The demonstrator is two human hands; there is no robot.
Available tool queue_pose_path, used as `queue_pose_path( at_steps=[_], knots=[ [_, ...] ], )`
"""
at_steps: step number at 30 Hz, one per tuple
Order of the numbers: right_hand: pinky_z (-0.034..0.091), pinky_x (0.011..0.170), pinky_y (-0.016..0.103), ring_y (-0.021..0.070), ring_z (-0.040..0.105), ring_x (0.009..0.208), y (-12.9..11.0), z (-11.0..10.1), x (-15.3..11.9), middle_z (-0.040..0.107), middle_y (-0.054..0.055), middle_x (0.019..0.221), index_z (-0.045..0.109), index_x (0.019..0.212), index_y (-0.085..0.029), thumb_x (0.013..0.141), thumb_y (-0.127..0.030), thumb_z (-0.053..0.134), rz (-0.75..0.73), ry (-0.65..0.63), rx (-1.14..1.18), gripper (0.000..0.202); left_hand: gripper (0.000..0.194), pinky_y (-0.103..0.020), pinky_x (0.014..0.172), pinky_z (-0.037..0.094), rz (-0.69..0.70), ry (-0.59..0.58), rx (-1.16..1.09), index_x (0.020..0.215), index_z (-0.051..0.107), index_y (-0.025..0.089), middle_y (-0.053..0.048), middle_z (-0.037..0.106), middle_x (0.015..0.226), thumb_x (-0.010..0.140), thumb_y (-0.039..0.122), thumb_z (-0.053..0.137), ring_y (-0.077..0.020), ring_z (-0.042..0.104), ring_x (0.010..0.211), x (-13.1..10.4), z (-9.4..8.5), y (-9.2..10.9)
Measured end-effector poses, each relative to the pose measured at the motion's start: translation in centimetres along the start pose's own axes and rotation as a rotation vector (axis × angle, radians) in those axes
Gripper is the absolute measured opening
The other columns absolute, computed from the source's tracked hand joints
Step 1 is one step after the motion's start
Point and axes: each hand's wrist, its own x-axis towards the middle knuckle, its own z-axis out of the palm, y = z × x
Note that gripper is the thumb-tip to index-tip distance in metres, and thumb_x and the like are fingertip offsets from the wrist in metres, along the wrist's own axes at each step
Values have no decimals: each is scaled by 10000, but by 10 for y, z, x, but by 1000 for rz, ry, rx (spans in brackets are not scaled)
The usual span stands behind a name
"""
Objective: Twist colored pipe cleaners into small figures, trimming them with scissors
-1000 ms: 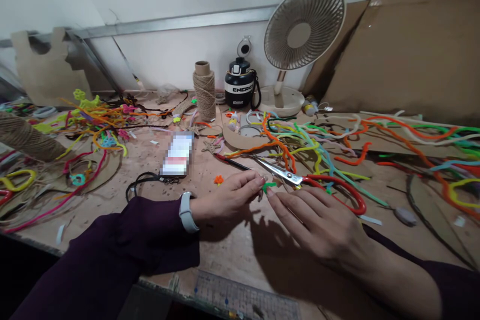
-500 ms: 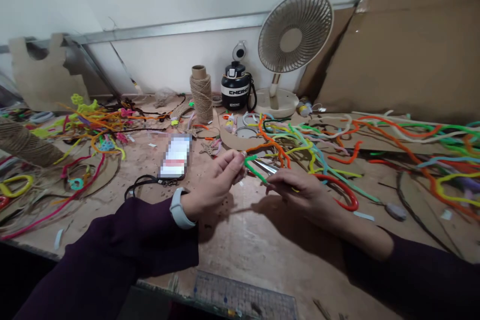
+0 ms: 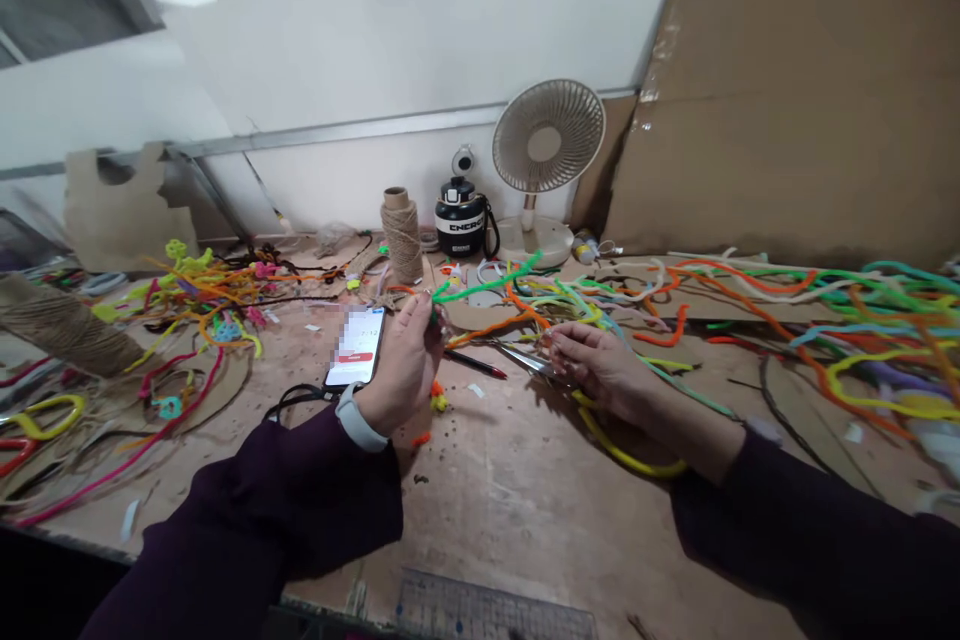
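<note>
My left hand (image 3: pixel 411 345), with a pale watch on its wrist, is closed around a bright green pipe cleaner (image 3: pixel 487 288) whose long end points up to the right. A pair of scissors (image 3: pixel 536 362) is at my right hand (image 3: pixel 589 360); the blades point left and a yellow handle loop hangs below the palm. My right thumb and index finger are drawn together above the blades; whether a small piece sits between them I cannot make out. Between the hands lies a dark pen (image 3: pixel 476 363) with a red end. Beneath my left hand is a small orange and yellow piece (image 3: pixel 438 396).
A phone (image 3: pixel 356 348) lies left of my left hand. Behind stand a twine spool (image 3: pixel 403 240), a black bottle (image 3: pixel 460 225) and a fan (image 3: pixel 548 140). Loose pipe cleaners (image 3: pixel 802 330) spread rightward. A clear ruler (image 3: pixel 487 608) lies at the front edge.
The green pipe cleaner has come away from the scissors and now points up to the right from my left hand. My hands have moved apart. The view has tilted up.
</note>
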Motion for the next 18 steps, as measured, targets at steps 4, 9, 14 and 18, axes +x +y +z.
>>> queue_pose_path(
  at_steps=[4, 9, 14, 18],
  knots=[
    [379, 485, 208, 79, 461, 527, -5, 13, -9, 556, -36, 638, 635, 837, -187, 633, -475, 808, -77, 34, -65, 393, 177, -195, 645, 405, -86, 42, 34, 817, 592, 169, 12, 608, 759, 810, 317, 688, -94, 558, 722, -6, 4, -8],
    [470, 632, 271, 119, 553, 675, -7, 58, -29, 641, 30, 863, 653, 980, -177, 785, -489, 687, -112, -309, -243, 369, 282, -241, 707, 424, -165, -29, 75, 872, 642, 177, -19, 668, 877, 761, 422, 726, -148, 598, 830, -27, 6, -27],
    [421, 549, 239, 99, 511, 617, -5, 83, -27, 606, -5, 773, 639, 887, -176, 776, -497, 690, -158, -324, -171, 343, 334, -252, 709, 448, -208, -58, 60, 874, 647, 182, -5, 656, 792, 707, 445, 767, -150, 604, 800, -33, 5, -33],
    [392, 535, 232, 85, 488, 584, -8, 76, -28, 577, -21, 704, 638, 817, -169, 779, -447, 710, -109, -321, -97, 290, 335, -260, 736, 447, -217, -77, 39, 901, 672, 170, -23, 676, 826, 730, 448, 746, -153, 608, 819, -31, 6, -30]
  ],
)
